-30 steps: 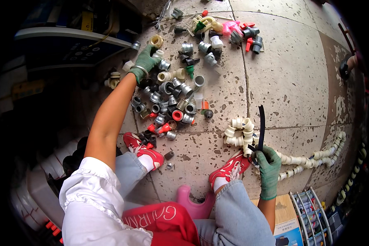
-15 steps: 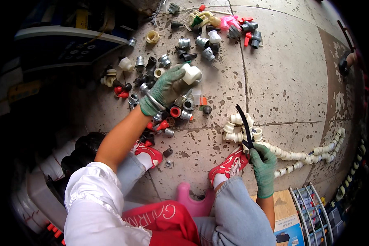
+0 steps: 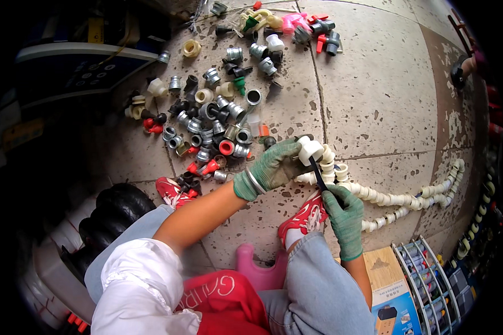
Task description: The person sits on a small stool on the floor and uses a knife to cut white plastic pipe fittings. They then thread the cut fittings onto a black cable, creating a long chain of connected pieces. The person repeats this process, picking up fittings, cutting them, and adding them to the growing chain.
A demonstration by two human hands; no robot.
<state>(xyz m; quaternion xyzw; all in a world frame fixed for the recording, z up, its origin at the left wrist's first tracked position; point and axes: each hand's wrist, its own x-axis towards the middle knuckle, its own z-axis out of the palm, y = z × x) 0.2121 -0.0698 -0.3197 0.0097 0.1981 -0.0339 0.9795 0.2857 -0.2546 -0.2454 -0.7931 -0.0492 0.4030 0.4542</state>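
In a green glove, my left hand (image 3: 275,163) grips a white plastic pipe fitting (image 3: 310,149) by its side. My right hand (image 3: 344,218), gloved alike, is closed on a black strap (image 3: 318,174). The strap's upper end meets the opening of the fitting; how far it goes in, I cannot tell. Just beyond and below my hands lies a long string of cream pipe fittings (image 3: 385,200), threaded one after another and doubled back toward the right. A few fittings at its near end are partly hidden behind my hands.
Loose metal and plastic fittings (image 3: 211,111) are scattered on the worn tile floor at left. Grey valves with red handles (image 3: 331,42) lie farther off. A pink stool (image 3: 257,262) is between my knees; a wire rack (image 3: 427,285) and a blue box (image 3: 397,312) stand at right.
My left hand has carried the white fitting from above the loose pile rightward and nearer, to the strap. The strap's end now meets the fitting; my right hand has shifted slightly left.
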